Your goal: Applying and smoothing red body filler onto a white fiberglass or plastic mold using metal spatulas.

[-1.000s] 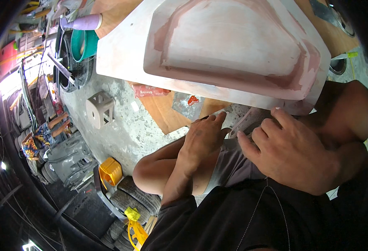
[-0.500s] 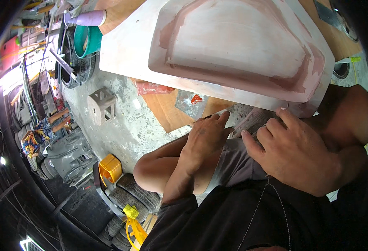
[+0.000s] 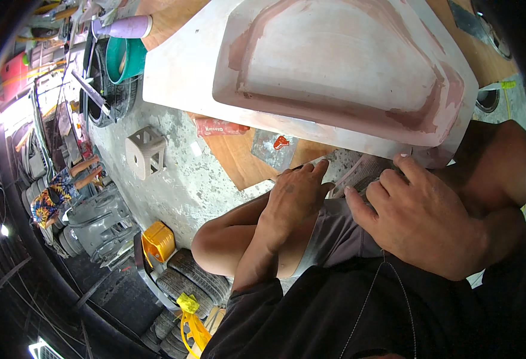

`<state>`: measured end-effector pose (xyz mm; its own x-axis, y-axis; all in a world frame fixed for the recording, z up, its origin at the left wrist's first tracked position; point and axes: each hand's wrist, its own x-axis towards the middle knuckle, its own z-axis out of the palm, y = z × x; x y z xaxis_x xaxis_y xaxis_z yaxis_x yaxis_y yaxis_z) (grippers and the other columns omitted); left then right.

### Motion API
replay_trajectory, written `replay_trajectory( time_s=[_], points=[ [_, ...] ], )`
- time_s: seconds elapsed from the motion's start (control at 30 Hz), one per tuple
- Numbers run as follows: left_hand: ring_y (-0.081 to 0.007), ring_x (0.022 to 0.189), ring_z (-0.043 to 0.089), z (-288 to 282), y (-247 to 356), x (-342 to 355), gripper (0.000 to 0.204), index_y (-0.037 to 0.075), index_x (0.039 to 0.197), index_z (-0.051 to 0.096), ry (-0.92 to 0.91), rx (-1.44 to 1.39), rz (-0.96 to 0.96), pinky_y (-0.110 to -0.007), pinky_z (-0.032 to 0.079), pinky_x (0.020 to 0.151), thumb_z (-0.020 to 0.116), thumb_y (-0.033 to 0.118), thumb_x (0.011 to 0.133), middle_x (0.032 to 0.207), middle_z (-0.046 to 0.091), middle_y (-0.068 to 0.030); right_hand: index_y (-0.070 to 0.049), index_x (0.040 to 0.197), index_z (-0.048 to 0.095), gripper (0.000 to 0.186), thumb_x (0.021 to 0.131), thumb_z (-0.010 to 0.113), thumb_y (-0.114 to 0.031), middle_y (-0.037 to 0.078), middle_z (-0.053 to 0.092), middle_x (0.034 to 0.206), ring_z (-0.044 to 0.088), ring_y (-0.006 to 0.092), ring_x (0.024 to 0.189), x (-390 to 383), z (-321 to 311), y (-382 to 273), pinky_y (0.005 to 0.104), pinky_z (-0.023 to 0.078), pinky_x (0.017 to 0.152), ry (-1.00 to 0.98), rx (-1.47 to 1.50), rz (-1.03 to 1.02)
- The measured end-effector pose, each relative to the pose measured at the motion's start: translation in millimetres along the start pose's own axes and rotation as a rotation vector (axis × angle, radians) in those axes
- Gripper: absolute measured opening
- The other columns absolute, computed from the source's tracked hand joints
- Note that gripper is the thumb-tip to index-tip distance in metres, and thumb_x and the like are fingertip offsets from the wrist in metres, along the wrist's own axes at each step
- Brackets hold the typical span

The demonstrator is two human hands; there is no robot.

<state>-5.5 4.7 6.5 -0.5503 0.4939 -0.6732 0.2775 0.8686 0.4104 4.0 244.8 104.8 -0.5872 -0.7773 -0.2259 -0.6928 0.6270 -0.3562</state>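
I see hardly any change, so handling seems paused: the white panel point(image 3: 341, 66) sits above the floor point(image 3: 185, 173), right hand point(image 3: 421, 218) loosely spread by its near edge; left hand's point(image 3: 293, 197) grip I can't tell.

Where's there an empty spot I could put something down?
There's a bare patch of floor between the stool, the brown board and the left knee. The flat left end of the white panel looks bare too. It's crowded on the board, where a red packet and a grey plate with a red blob lie, and around the tires and yellow container.
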Motion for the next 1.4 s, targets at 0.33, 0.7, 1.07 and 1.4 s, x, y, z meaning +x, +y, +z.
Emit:
replay_trajectory(
  time_s=[0.33, 0.7, 1.07, 1.4],
  points=[
    [-0.0398, 0.094, 0.067, 2.3, -5.2, 2.4, 0.046, 0.001, 0.131, 0.052, -0.012, 0.024, 0.025, -0.049, 0.052, 0.08, 0.065, 0.009, 0.088, 0.111, 0.067, -0.0214, -0.008, 0.12, 0.069, 0.035, 0.088, 0.06, -0.017, 0.006, 0.061, 0.079, 0.061, 0.0205, 0.082, 0.5, -1.0, 0.6, 0.0431, 0.048, 0.098, -0.001, -0.009, -0.003],
    [-0.0381, 0.096, 0.068, -2.5, 2.7, 3.3, 0.048, 0.002, 0.133, 0.053, -0.033, 0.025, -0.022, -0.046, 0.054, 0.083, 0.065, 0.019, 0.09, 0.115, 0.067, -0.0204, -0.008, 0.122, 0.068, 0.035, 0.088, 0.061, -0.014, 0.006, 0.062, 0.079, 0.062, 0.0205, 0.082, -0.6, -3.2, 2.0, 0.0433, 0.048, 0.099, -0.029, -0.015, -0.013],
    [-0.0365, 0.095, 0.068, 2.8, -1.0, 2.3, 0.04, 0.004, 0.127, 0.054, 0.015, 0.01, 0.008, -0.047, 0.05, 0.083, 0.062, 0.025, 0.094, 0.1, 0.069, -0.0193, -0.007, 0.124, 0.067, 0.036, 0.089, 0.06, -0.016, 0.007, 0.064, 0.082, 0.063, 0.0214, 0.085, -0.3, -2.9, 2.3, 0.0434, 0.047, 0.098, -0.04, -0.019, -0.016],
    [-0.0388, 0.094, 0.068, 0.8, -3.0, 2.6, 0.047, 0.003, 0.132, 0.052, -0.005, -0.006, -0.005, -0.047, 0.053, 0.081, 0.065, 0.018, 0.089, 0.107, 0.068, -0.0202, -0.003, 0.117, 0.067, 0.032, 0.091, 0.059, -0.019, 0.006, 0.067, 0.081, 0.062, 0.0184, 0.082, -0.2, -4.5, 6.0, 0.0348, 0.042, 0.082, -0.02, -0.031, -0.05]
  ],
)
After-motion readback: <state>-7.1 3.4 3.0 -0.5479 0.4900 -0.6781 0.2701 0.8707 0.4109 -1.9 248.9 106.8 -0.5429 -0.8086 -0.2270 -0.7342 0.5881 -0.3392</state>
